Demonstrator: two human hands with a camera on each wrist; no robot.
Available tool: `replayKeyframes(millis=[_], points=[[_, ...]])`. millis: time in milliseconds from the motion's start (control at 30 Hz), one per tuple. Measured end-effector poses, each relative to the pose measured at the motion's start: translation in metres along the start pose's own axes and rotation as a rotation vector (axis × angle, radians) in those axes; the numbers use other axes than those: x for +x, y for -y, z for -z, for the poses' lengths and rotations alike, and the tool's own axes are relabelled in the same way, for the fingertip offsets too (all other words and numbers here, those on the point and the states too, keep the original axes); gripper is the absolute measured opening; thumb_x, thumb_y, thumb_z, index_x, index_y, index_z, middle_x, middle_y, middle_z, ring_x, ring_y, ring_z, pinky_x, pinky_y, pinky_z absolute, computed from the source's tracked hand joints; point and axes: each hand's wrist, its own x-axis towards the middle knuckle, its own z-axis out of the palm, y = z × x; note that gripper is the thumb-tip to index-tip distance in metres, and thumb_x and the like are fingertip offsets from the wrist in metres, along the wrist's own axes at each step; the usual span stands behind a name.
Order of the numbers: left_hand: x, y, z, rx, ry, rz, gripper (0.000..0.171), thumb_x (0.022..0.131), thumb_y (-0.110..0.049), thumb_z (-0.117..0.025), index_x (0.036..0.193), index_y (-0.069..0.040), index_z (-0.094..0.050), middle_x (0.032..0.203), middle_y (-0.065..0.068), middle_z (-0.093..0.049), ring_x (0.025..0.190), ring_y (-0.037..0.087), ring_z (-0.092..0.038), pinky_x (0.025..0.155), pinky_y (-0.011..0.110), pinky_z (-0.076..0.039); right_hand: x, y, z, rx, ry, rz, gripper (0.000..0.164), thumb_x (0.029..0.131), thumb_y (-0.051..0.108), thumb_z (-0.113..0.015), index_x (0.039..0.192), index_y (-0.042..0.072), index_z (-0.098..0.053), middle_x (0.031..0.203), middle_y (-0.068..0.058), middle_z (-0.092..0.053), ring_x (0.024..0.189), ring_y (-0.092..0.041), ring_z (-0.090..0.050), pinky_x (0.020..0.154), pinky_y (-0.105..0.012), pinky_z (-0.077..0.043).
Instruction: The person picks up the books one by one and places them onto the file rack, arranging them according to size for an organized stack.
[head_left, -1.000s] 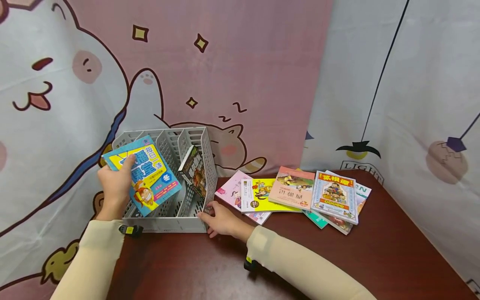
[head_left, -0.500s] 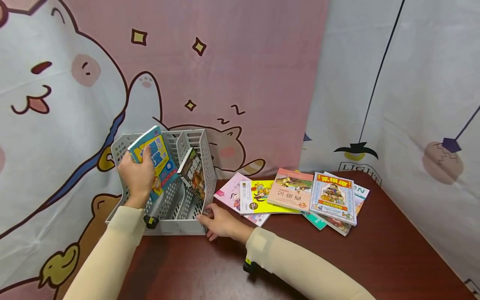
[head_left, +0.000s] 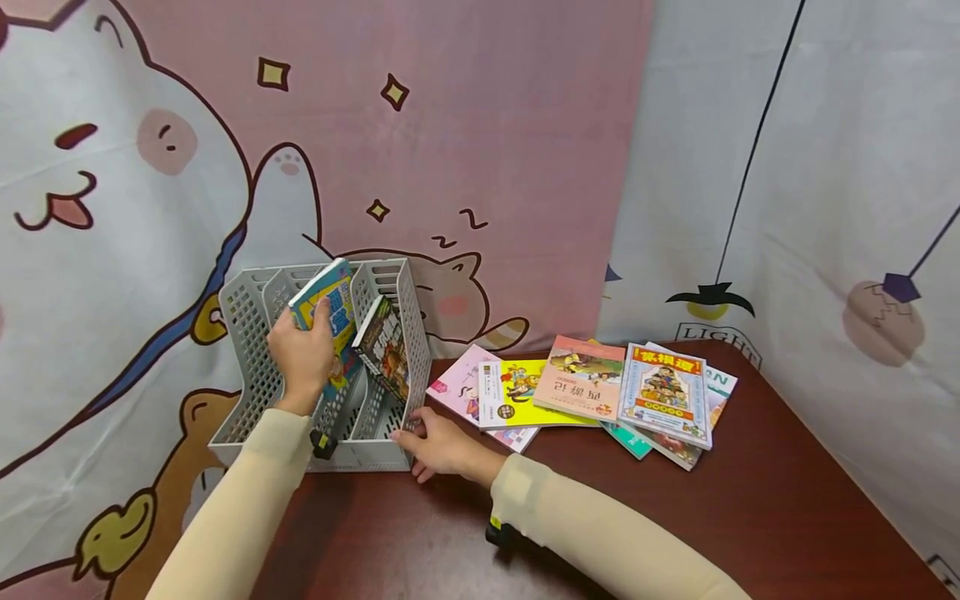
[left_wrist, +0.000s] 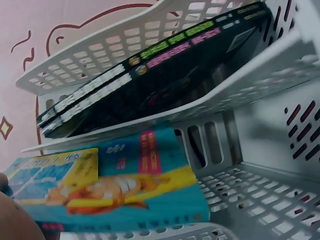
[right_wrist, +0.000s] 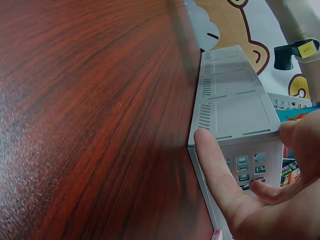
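My left hand (head_left: 302,357) grips a blue-and-yellow book (head_left: 339,312) by its outer edge, thumb on the cover. The book is tilted inside a grey perforated file holder (head_left: 352,454). In the left wrist view, the blue book (left_wrist: 150,165) is beside a divider (left_wrist: 220,97), with its lower end over the slotted floor. Across that divider, two dark books (left_wrist: 165,80) lean together in the right-hand compartment. My right hand (head_left: 442,442) holds the holder's front right corner. In the right wrist view, the thumb is at the rim and a straight finger (right_wrist: 212,162) touches the lower corner.
Several books lie overlapping on the brown table (head_left: 465,533) right of the holder, among them a pink book (head_left: 474,383), a yellow book (head_left: 540,392), a salmon book (head_left: 581,379) and a red-and-white book (head_left: 667,396). A printed cloth (head_left: 510,167) hangs close behind.
My left hand has carried the blue book rightward across the holder, turned it edge-on and lowered it between the dividers. My right hand has stayed at the corner.
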Motion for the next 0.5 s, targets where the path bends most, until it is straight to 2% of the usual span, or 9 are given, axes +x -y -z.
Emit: replayKeyframes(millis=[100, 200, 333, 433, 500], points=[[-0.005, 0.001, -0.004, 0.013, 0.042, 0.048, 0.042, 0.108, -0.047, -0.069, 0.100, -0.006, -0.077, 0.079, 0.012, -0.075, 0.055, 0.003, -0.057, 0.051, 0.014, -0.042, 0.001, -0.001, 0.000, 0.001, 0.005, -0.006, 0.055, 0.110, 0.039, -0.070, 0.151, 0.007, -0.051, 0.128, -0.016, -0.070, 0.069, -0.034, -0.077, 0.066, -0.054, -0.068], [-0.009, 0.002, -0.005, 0.010, 0.110, 0.096, 0.047, 0.108, -0.051, -0.068, 0.096, -0.006, -0.075, 0.072, 0.003, -0.066, 0.050, 0.004, -0.051, 0.048, 0.020, -0.041, 0.000, 0.000, 0.000, 0.002, 0.009, -0.010, 0.057, 0.109, 0.040, -0.071, 0.151, 0.007, -0.050, 0.128, -0.017, -0.069, 0.068, -0.033, -0.077, 0.066, -0.054, -0.068], [-0.012, 0.004, -0.008, -0.011, 0.202, 0.142, 0.052, 0.109, -0.053, -0.064, 0.104, -0.003, -0.077, 0.077, 0.008, -0.070, 0.050, 0.007, -0.053, 0.048, 0.022, -0.044, -0.001, 0.001, 0.000, 0.000, 0.014, -0.016, 0.059, 0.109, 0.042, -0.071, 0.152, 0.007, -0.050, 0.130, -0.018, -0.068, 0.069, -0.033, -0.077, 0.067, -0.055, -0.068], [-0.012, 0.007, -0.011, -0.019, 0.260, 0.176, 0.053, 0.110, -0.053, -0.063, 0.111, -0.001, -0.077, 0.089, 0.012, -0.074, 0.057, 0.007, -0.058, 0.053, 0.022, -0.048, -0.002, 0.003, 0.001, -0.007, 0.013, -0.017, 0.059, 0.109, 0.042, -0.071, 0.152, 0.007, -0.050, 0.129, -0.017, -0.068, 0.070, -0.034, -0.077, 0.067, -0.054, -0.068], [-0.013, 0.010, -0.013, -0.010, 0.301, 0.203, 0.055, 0.110, -0.054, -0.062, 0.108, -0.001, -0.075, 0.088, 0.011, -0.072, 0.058, 0.008, -0.058, 0.053, 0.023, -0.049, -0.002, 0.003, 0.002, -0.010, 0.009, -0.018, 0.059, 0.109, 0.042, -0.071, 0.152, 0.007, -0.049, 0.128, -0.017, -0.068, 0.070, -0.034, -0.078, 0.066, -0.053, -0.068]])
